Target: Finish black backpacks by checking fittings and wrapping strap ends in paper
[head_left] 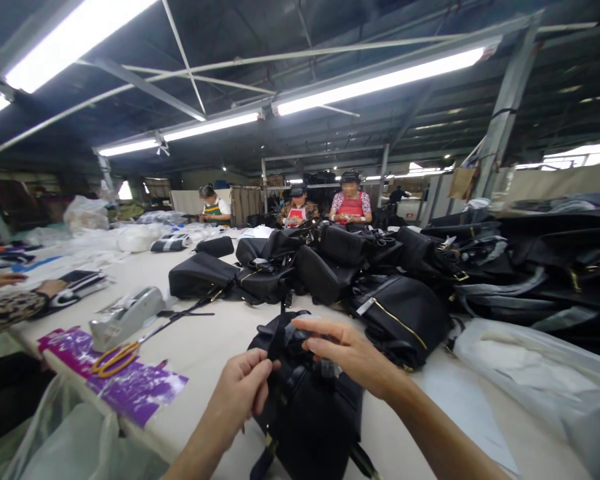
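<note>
A black bag (310, 413) stands on the pale work table (220, 333) right in front of me. My left hand (243, 390) pinches a black strap (279, 337) that rises from the bag's top. My right hand (347, 353) curls over the top of the bag, its fingers closed on the same strap and the bag's upper edge. Both hands touch the bag.
A heap of black bags (330, 267) covers the table's far and right side. A tape dispenser (125, 317), yellow-handled scissors (117, 357) and purple sheets (130, 387) lie at the left. Clear plastic wrap (530, 373) lies at the right. A co-worker's arm (10, 307) rests at the left; three people sit far off.
</note>
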Action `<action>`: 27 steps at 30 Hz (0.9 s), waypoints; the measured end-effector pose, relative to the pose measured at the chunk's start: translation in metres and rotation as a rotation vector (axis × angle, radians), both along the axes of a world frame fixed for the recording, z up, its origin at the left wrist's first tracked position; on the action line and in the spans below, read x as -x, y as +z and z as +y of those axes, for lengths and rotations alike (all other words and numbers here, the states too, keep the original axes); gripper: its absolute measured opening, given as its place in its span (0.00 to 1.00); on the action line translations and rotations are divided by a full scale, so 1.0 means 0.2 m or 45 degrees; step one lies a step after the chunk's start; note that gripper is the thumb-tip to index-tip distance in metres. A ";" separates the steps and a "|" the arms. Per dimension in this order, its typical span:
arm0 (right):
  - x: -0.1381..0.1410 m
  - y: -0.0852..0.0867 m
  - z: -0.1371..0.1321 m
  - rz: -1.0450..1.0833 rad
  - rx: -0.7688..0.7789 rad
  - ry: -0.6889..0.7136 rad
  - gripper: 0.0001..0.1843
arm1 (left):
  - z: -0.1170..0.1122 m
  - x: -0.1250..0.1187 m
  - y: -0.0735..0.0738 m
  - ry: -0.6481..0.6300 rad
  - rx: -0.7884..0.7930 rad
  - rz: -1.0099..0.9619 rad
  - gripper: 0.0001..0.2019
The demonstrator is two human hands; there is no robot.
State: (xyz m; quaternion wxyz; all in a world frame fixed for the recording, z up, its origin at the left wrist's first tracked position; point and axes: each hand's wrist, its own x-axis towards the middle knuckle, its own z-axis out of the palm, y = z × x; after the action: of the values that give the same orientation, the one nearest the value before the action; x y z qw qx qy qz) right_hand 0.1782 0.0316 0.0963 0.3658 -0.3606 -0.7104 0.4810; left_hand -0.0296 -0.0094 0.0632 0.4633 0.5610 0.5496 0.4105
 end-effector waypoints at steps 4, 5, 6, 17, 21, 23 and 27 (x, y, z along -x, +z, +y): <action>-0.01 0.02 -0.01 -0.098 -0.198 -0.009 0.21 | -0.06 -0.10 0.01 -0.236 0.234 -0.152 0.19; -0.01 0.03 -0.02 -0.108 -0.221 -0.007 0.21 | -0.07 -0.11 0.01 -0.252 0.241 -0.186 0.19; -0.01 0.03 -0.03 -0.123 -0.235 -0.007 0.21 | -0.06 -0.12 0.00 -0.245 0.241 -0.231 0.18; 0.04 -0.12 -0.19 -0.029 -0.375 -0.296 0.33 | 0.05 -0.16 -0.07 -0.190 0.213 -0.645 0.10; 0.03 -0.19 -0.14 0.352 0.239 -0.585 0.41 | 0.03 -0.15 -0.09 -0.224 0.209 -0.652 0.09; 0.04 -0.19 -0.12 0.364 0.337 -0.430 0.35 | 0.03 -0.16 -0.08 -0.253 0.204 -0.625 0.11; 0.08 -0.15 -0.09 0.403 0.252 -0.290 0.24 | 0.05 -0.19 -0.05 -0.272 0.232 -0.562 0.14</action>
State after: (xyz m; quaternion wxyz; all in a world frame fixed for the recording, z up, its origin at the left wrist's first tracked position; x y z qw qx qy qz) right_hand 0.1612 0.0142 0.0668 0.4875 -0.3928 -0.5482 0.5546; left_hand 0.0075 0.0009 0.0526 0.6614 0.4686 0.4076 0.4205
